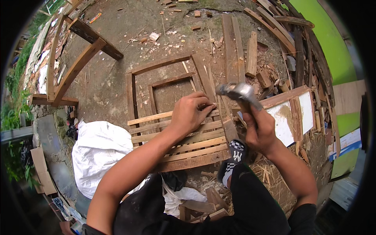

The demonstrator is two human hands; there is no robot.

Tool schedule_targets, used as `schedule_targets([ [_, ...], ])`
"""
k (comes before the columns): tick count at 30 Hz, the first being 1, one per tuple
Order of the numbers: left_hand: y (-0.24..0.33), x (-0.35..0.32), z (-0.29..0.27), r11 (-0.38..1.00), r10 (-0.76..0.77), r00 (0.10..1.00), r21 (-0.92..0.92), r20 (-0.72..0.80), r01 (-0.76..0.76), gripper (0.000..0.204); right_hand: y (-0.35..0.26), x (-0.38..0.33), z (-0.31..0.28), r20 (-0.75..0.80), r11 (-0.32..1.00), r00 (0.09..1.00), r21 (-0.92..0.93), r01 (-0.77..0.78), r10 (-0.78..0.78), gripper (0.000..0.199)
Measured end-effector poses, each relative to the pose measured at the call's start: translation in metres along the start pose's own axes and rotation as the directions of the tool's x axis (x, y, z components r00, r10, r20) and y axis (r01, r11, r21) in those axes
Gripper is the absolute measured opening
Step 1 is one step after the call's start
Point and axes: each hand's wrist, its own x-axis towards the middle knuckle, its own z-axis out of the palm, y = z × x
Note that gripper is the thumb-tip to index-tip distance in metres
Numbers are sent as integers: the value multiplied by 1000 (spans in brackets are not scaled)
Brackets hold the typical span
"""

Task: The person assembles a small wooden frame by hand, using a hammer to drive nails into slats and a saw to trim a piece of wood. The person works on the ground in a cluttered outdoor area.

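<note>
A wooden frame lies in front of me, with a smaller inner frame inside it. Several thin wooden slats run across its near part, side by side with narrow gaps. My left hand rests over the farthest slat near its right end. Its thumb and fingertips are pinched together there; what they hold, if anything, is too small to make out. In my right hand is a hammer, gripped by its handle. The slightly blurred hammer head is raised above the frame's right side, to the right of my left hand.
A white sack lies left of the slats. Behind it stands a wooden leg frame. Long planks and a wood-edged white board lie to the right. My slippered foot is beside the frame; offcuts lie below.
</note>
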Motion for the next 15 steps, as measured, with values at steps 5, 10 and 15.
schedule_targets([
  [5, -2, 1, -1, 999, 34, 999, 28, 0, -34, 13, 1, 0, -3, 271, 976, 937, -79, -205, 219, 60],
  [10, -4, 11, -17, 999, -44, 988, -19, 145, 47, 14, -3, 5, -6, 101, 986, 981, 2, -168, 166, 31],
  [15, 4, 27, -33, 987, -151, 952, -13, 268, 160, 16, 7, -6, -4, 82, 977, 974, 10, -213, 211, 31],
])
